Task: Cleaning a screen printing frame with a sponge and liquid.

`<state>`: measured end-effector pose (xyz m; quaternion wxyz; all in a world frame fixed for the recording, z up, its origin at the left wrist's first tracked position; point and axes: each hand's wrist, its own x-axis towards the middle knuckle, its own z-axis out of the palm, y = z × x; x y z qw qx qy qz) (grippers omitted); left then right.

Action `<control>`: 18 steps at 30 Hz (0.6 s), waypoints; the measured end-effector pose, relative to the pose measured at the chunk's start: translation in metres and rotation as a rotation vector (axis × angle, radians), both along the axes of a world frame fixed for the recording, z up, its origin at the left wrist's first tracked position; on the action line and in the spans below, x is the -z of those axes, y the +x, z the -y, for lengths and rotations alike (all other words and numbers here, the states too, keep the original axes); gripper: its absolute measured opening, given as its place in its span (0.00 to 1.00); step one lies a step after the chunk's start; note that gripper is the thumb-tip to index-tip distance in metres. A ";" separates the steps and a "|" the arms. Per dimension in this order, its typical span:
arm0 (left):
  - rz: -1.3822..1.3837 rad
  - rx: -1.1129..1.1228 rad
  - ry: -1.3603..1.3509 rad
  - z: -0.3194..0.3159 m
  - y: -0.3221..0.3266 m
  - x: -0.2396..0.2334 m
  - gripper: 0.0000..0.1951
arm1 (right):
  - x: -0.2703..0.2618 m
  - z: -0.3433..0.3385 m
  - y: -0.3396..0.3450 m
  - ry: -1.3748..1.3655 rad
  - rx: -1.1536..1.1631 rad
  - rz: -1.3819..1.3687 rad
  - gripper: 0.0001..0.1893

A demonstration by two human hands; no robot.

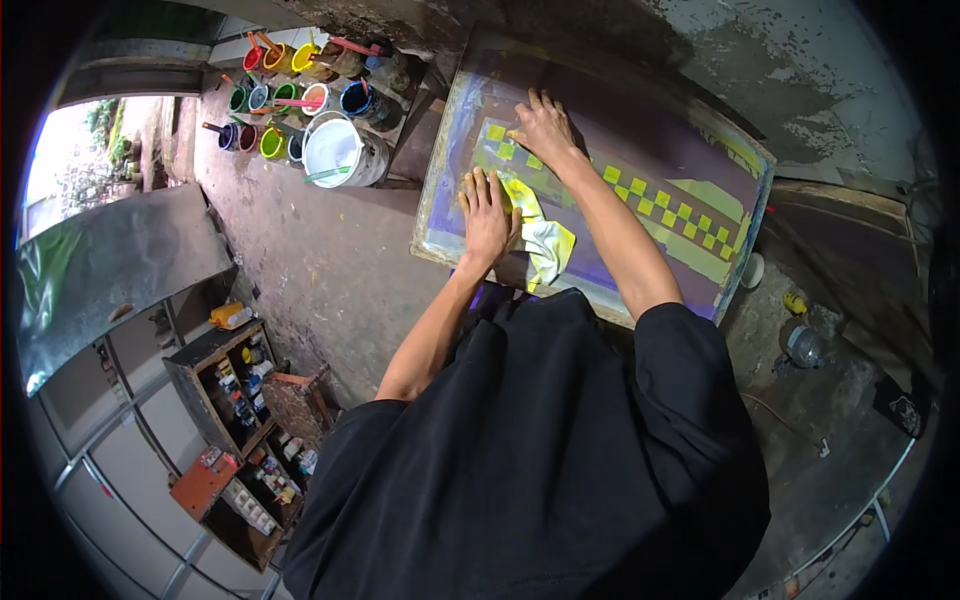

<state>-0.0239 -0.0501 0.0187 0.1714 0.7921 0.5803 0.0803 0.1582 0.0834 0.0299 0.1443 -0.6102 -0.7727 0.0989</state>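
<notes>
Before me lies a large framed printing screen [660,142], its mesh purple-brown with a row of yellow-green checks. My left hand [487,221] rests with fingers extended near the screen's left part, at the edge of a crumpled white cloth [551,244] stained yellow. Whether its thumb side presses on the cloth I cannot tell. Farther up, my right hand [545,131] is laid with spread fingers on the mesh, just above the checks, and holds nothing that shows. The cloth lies between my left hand and my right forearm, reaching down to the frame's near edge.
Several open paint pots [277,58] with stirrers stand at upper left, beside a white bucket [334,150]. Wooden shelves [217,390] with small bottles are at lower left. On the right are a clear plastic bottle [806,346] and a small yellow bottle [794,303].
</notes>
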 end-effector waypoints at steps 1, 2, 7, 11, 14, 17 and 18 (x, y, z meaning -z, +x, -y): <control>-0.014 -0.006 -0.009 0.001 0.001 0.001 0.43 | -0.001 -0.001 -0.001 -0.011 -0.003 -0.003 0.27; -0.028 -0.013 -0.016 0.001 0.002 0.002 0.43 | -0.001 -0.001 -0.001 -0.020 -0.007 -0.006 0.27; -0.016 -0.038 -0.038 0.002 0.003 0.005 0.44 | -0.002 -0.005 -0.003 -0.061 -0.011 0.003 0.27; 0.018 -0.044 -0.040 0.002 0.002 0.007 0.44 | 0.000 -0.005 -0.003 -0.057 -0.001 0.011 0.29; 0.044 -0.037 -0.052 0.002 0.002 0.007 0.43 | 0.006 -0.002 -0.001 -0.057 0.006 -0.045 0.26; 0.026 -0.038 -0.045 0.002 0.002 0.007 0.43 | 0.016 0.002 0.003 0.015 0.029 -0.147 0.23; 0.027 -0.036 -0.045 0.002 0.002 0.007 0.43 | 0.019 0.003 0.004 0.094 0.039 -0.229 0.21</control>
